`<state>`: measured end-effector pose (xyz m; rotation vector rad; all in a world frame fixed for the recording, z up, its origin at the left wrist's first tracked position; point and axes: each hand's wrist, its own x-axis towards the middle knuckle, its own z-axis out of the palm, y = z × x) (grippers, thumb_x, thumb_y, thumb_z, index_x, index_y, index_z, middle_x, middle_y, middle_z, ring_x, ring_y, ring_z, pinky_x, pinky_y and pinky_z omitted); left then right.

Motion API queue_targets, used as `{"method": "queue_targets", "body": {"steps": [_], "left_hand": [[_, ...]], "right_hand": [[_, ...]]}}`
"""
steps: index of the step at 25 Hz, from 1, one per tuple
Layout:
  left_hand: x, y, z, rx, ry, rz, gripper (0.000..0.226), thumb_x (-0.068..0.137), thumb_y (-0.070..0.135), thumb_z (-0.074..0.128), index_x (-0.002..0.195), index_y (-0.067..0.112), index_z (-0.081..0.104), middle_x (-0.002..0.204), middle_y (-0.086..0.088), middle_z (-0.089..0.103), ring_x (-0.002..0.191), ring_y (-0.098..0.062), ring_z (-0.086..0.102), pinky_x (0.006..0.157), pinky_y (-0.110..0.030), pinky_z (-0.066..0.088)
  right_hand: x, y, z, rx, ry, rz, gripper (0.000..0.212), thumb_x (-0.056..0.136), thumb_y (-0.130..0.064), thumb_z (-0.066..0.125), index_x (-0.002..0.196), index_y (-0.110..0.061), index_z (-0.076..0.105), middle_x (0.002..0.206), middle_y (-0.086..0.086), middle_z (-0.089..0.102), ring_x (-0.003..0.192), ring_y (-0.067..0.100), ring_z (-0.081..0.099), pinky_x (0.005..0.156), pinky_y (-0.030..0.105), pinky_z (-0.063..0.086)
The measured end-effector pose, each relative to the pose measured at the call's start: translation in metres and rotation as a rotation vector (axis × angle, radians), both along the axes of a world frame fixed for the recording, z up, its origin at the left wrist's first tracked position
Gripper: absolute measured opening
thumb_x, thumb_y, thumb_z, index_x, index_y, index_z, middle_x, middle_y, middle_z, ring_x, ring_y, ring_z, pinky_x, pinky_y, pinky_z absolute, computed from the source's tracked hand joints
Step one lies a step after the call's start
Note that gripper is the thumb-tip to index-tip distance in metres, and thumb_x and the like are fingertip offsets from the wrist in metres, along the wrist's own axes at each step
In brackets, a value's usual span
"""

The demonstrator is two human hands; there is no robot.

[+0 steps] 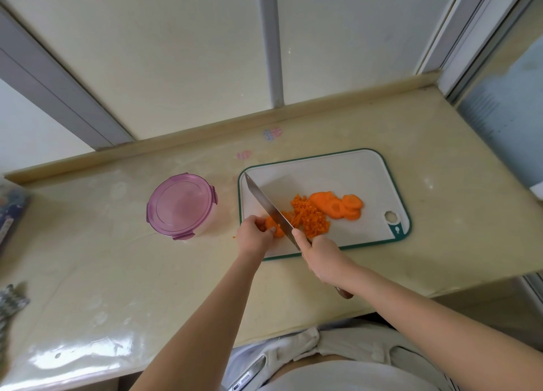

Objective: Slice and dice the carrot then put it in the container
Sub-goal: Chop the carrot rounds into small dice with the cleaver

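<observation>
Now the cutting board (338, 179) lies under both hands, the purple-lidded container (180, 205) just left of the left hand (254, 235), whose curled fingers pin carrot slices (277, 225) beneath the chef's knife (269, 207) gripped by the right hand (321, 254), diced carrot (311, 217) beside its blade.

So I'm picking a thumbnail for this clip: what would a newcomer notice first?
The orange against the white cutting board: a diced carrot heap mid-board, round slices to its right. Next, the long knife slanting across the board, gripped by the right hand, blade at the carrot piece the left hand holds. A purple-lidded container sits left of the board.
</observation>
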<state>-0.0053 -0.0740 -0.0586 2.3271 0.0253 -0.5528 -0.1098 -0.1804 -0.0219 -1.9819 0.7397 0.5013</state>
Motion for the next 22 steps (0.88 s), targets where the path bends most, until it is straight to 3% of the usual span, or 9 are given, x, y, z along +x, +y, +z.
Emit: {"method": "queue_targets", "body": {"steps": [3, 5, 9, 13, 17, 19, 22], "left_hand": [[0.000, 0.001, -0.001, 0.003, -0.019, -0.014, 0.014, 0.083, 0.009, 0.066, 0.088, 0.012, 0.053, 0.085, -0.001, 0.055, 0.079, -0.015, 0.050, 0.054, -0.017, 0.034], [-0.001, 0.001, -0.001, 0.006, -0.025, -0.017, 0.014, 0.083, 0.009, 0.066, 0.087, 0.012, 0.053, 0.083, 0.001, 0.054, 0.077, -0.014, 0.050, 0.049, -0.013, 0.031], [0.000, 0.001, -0.003, 0.014, -0.028, -0.010, 0.017, 0.081, 0.010, 0.066, 0.097, 0.006, 0.061, 0.082, 0.001, 0.056, 0.074, -0.013, 0.050, 0.060, -0.018, 0.033], [0.000, 0.002, -0.002, 0.004, -0.033, -0.023, 0.014, 0.081, 0.011, 0.066, 0.094, 0.008, 0.059, 0.081, 0.001, 0.055, 0.073, -0.013, 0.050, 0.050, -0.014, 0.030], [0.001, 0.003, -0.003, -0.013, -0.043, -0.016, 0.015, 0.080, 0.013, 0.069, 0.089, 0.010, 0.058, 0.080, 0.001, 0.056, 0.074, -0.014, 0.052, 0.059, -0.017, 0.033], [-0.001, 0.006, -0.006, -0.045, -0.070, -0.027, 0.015, 0.080, 0.012, 0.069, 0.090, 0.009, 0.059, 0.081, 0.000, 0.058, 0.075, -0.015, 0.053, 0.057, -0.016, 0.035], [-0.007, 0.011, -0.008, -0.113, -0.105, -0.014, 0.018, 0.085, 0.012, 0.065, 0.102, 0.007, 0.062, 0.086, -0.001, 0.060, 0.078, -0.013, 0.054, 0.058, -0.005, 0.040]], "right_hand": [[0.005, 0.003, 0.007, -0.029, -0.011, 0.084, 0.049, 0.101, -0.050, 0.024, 0.061, -0.023, 0.029, 0.060, 0.003, 0.040, 0.052, 0.015, 0.038, 0.052, 0.027, 0.034], [0.011, 0.005, 0.006, 0.008, -0.042, 0.080, 0.048, 0.101, -0.050, 0.026, 0.063, -0.021, 0.034, 0.063, 0.002, 0.042, 0.055, 0.011, 0.038, 0.053, 0.025, 0.035], [0.021, 0.014, -0.005, -0.152, -0.050, 0.132, 0.059, 0.102, -0.048, 0.024, 0.070, -0.007, 0.052, 0.060, 0.002, 0.042, 0.052, 0.015, 0.040, 0.061, 0.029, 0.033], [0.029, 0.013, -0.012, -0.129, -0.091, 0.074, 0.060, 0.100, -0.053, 0.026, 0.057, -0.013, 0.040, 0.059, 0.004, 0.045, 0.068, 0.025, 0.050, 0.065, 0.028, 0.035], [0.030, 0.011, -0.012, -0.087, -0.098, 0.059, 0.062, 0.101, -0.052, 0.026, 0.055, -0.012, 0.038, 0.057, 0.004, 0.045, 0.058, 0.022, 0.046, 0.058, 0.031, 0.034], [0.030, 0.008, -0.007, -0.062, -0.099, 0.044, 0.060, 0.102, -0.050, 0.025, 0.055, -0.014, 0.036, 0.056, 0.004, 0.044, 0.054, 0.019, 0.043, 0.056, 0.033, 0.033], [0.031, 0.003, -0.002, 0.025, -0.099, -0.043, 0.041, 0.105, -0.037, 0.022, 0.064, -0.036, 0.020, 0.060, 0.004, 0.038, 0.066, 0.025, 0.045, 0.069, 0.040, 0.044]]}}
